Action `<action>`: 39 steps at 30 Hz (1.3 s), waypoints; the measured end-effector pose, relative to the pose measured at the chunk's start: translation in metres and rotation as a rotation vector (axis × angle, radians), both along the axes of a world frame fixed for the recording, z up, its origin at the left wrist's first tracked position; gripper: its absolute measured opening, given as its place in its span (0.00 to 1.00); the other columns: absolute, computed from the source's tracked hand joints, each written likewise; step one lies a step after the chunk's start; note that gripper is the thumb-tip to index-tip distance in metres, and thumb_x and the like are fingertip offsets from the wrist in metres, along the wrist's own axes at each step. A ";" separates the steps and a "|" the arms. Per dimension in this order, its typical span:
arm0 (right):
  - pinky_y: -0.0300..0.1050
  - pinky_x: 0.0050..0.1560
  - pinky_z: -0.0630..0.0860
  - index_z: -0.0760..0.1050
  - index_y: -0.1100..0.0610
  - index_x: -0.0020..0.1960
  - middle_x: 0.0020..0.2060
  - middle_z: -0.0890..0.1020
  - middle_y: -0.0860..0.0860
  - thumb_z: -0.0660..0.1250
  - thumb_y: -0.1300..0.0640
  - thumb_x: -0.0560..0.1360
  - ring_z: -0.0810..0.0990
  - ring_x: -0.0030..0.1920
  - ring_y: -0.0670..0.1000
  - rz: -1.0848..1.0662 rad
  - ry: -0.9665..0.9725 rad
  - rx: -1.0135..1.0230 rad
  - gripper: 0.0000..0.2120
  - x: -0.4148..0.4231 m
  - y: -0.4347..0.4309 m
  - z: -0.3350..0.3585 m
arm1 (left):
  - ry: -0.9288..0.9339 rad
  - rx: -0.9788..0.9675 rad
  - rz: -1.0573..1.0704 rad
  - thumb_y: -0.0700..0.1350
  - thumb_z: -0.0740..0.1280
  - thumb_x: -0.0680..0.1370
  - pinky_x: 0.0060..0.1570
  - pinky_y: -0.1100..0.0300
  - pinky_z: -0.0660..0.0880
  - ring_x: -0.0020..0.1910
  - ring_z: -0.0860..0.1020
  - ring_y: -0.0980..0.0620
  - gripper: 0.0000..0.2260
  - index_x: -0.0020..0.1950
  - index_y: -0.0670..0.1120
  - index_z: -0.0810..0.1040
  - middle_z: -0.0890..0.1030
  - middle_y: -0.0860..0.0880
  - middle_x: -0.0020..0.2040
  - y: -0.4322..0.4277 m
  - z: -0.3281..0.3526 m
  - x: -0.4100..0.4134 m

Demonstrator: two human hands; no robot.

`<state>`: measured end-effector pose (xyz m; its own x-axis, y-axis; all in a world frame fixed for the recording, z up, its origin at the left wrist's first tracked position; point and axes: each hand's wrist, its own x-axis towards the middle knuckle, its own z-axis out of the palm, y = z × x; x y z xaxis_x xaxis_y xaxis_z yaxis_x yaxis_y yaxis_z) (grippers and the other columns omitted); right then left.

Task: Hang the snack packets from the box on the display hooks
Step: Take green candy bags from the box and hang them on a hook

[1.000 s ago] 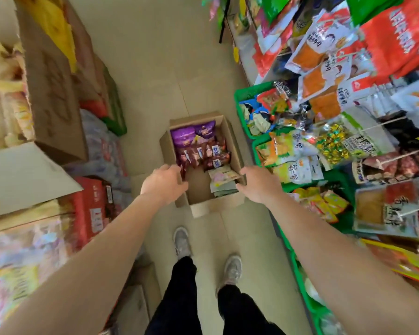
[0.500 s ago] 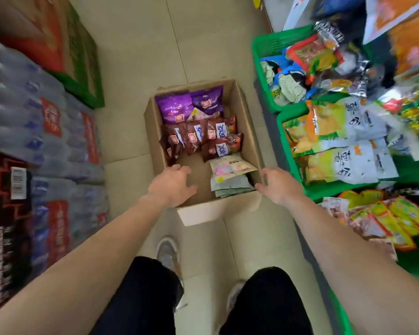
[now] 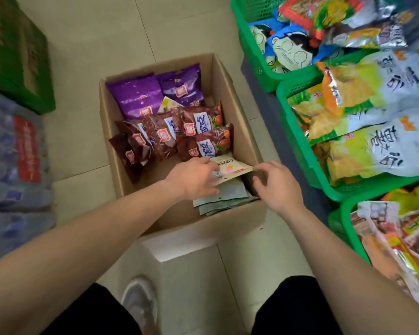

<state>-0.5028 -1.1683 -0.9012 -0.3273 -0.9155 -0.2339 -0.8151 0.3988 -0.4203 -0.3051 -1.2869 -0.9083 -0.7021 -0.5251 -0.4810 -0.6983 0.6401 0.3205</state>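
both hands (image 3: 194, 178) low, fingers loosely curled

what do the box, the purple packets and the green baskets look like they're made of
Brown open-topped box: matte corrugated cardboard, judging by its folded flaps and raw edges. Shiny purple snack packets: probably plastic film, glossy and crinkled. Bright green mesh baskets: moulded plastic, with perforated walls.

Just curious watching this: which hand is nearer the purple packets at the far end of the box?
Left. The left hand lies on the beige packet, below the purple packets; the right hand hovers by the box's right wall, farther off.
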 end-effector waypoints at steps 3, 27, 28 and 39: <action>0.45 0.51 0.73 0.80 0.53 0.59 0.54 0.81 0.51 0.68 0.56 0.76 0.78 0.54 0.53 -0.009 -0.007 -0.058 0.12 -0.001 0.002 -0.004 | 0.036 -0.049 0.004 0.55 0.68 0.74 0.48 0.51 0.77 0.53 0.77 0.47 0.18 0.62 0.54 0.75 0.77 0.51 0.57 -0.001 -0.008 -0.002; 0.53 0.67 0.72 0.63 0.50 0.76 0.70 0.70 0.49 0.67 0.50 0.78 0.73 0.67 0.52 0.209 -0.222 -0.029 0.29 0.069 -0.047 -0.024 | 0.144 -0.202 0.490 0.48 0.69 0.77 0.47 0.53 0.78 0.48 0.81 0.49 0.06 0.53 0.54 0.83 0.84 0.53 0.49 -0.029 0.017 0.123; 0.53 0.68 0.71 0.61 0.48 0.77 0.71 0.68 0.48 0.67 0.49 0.78 0.71 0.69 0.52 0.239 -0.213 -0.035 0.30 0.077 -0.052 -0.022 | 0.136 -0.193 0.482 0.48 0.68 0.77 0.47 0.53 0.79 0.48 0.80 0.50 0.06 0.53 0.54 0.83 0.84 0.53 0.49 -0.028 0.017 0.123; 0.49 0.64 0.72 0.73 0.52 0.69 0.67 0.76 0.52 0.66 0.45 0.78 0.75 0.65 0.55 0.262 -0.059 0.377 0.22 0.035 -0.027 -0.040 | 0.125 -0.228 0.486 0.44 0.63 0.79 0.38 0.54 0.75 0.45 0.78 0.45 0.07 0.46 0.57 0.70 0.81 0.51 0.49 -0.038 0.013 0.122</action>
<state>-0.4674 -1.1951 -0.9408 -0.0720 -0.8131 -0.5777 -0.8878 0.3163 -0.3345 -0.1834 -1.3251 -0.8955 -0.3975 -0.8842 -0.2454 -0.8963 0.3168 0.3103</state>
